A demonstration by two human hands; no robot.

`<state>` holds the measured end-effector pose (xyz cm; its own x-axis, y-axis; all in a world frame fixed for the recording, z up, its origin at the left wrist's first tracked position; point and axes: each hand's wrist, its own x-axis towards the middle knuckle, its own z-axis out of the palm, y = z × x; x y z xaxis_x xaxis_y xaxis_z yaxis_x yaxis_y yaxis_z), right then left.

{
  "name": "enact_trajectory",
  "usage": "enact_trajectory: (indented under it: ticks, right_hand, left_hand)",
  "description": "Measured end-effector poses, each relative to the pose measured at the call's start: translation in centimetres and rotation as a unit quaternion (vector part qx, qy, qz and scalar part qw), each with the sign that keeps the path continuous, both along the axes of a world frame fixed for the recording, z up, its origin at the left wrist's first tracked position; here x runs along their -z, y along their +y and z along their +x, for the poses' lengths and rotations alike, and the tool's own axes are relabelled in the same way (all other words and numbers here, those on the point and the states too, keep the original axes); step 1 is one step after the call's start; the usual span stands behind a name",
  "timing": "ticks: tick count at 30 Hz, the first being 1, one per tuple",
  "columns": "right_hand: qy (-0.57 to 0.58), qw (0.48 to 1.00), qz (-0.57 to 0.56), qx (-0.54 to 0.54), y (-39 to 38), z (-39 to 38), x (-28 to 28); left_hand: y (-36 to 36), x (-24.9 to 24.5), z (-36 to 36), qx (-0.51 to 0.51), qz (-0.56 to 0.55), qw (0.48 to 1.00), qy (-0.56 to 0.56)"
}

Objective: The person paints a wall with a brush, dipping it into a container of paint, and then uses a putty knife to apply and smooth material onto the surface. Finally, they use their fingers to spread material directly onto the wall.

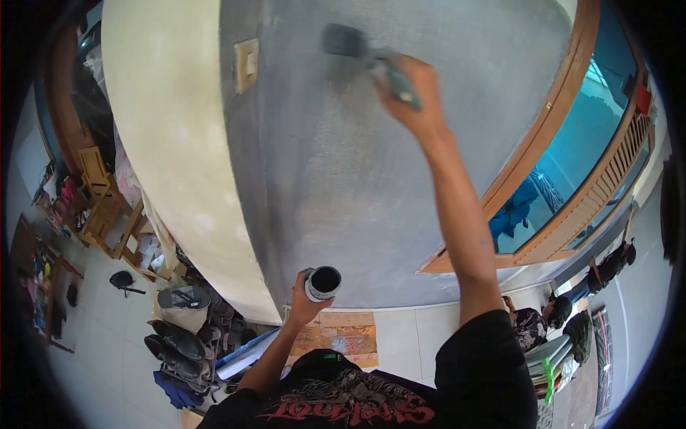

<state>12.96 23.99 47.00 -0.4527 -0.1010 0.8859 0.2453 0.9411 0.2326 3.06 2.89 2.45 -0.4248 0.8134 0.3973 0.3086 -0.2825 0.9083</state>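
My right hand is raised high and wrapped round the handle of a paintbrush, whose dark, motion-blurred bristles are at the grey wall. Lower down, my left hand grips a small can with dark contents, held upright in front of the wall's lower part. Left of the brush, a light switch plate sits on the wall near the cream-coloured column.
A wood-framed window is at the right. Shoes are piled at lower left, near wooden chairs. Cardboard lies on the floor below. Two other people are at the right.
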Motion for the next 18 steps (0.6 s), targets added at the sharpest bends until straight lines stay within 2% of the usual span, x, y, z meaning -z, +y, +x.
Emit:
enact_trajectory:
  ticks: [1,3,5,6,8,9,11,13,16,18]
  right_hand:
    - [0.010,0.998,-0.012,0.062,1.4,3.0,-0.3]
    - [0.048,0.995,-0.038,0.072,3.4,10.0,0.1]
    - [0.096,0.971,-0.150,0.158,3.2,15.9,0.8]
    - [0.093,0.972,-0.148,0.156,2.2,16.5,1.0]
    - [0.125,0.954,-0.255,0.097,0.0,17.2,-0.1]
    - [0.124,0.955,-0.253,0.094,-0.5,16.1,-0.8]
    - [0.030,0.991,-0.122,-0.051,-1.7,11.0,-1.9]
    - [-0.009,0.993,-0.057,-0.107,-2.5,4.3,-2.9]
    - [0.008,0.986,-0.035,-0.160,-3.6,-5.4,-4.2]
    - [0.005,0.986,-0.018,-0.167,-3.8,-7.8,-5.1]
  left_hand:
    - [0.2,0.1,0.3,0.002,0.001,1.000,0.002]
    - [0.7,0.5,0.9,0.027,-0.015,0.999,-0.032]
    - [0.8,0.0,1.3,0.033,-0.025,0.999,-0.016]
    - [0.8,-0.2,1.5,0.037,-0.036,0.999,-0.003]
    - [1.4,0.7,1.6,0.044,-0.040,0.998,-0.018]
    - [1.7,1.2,1.5,0.053,-0.047,0.997,-0.027]
    - [2.0,1.4,1.6,0.040,-0.047,0.998,-0.012]
    - [2.5,1.8,1.7,0.034,-0.029,0.999,-0.015]
    - [2.7,1.8,1.8,0.034,-0.010,0.999,-0.038]
    - [2.3,0.8,2.0,0.018,-0.010,1.000,-0.014]
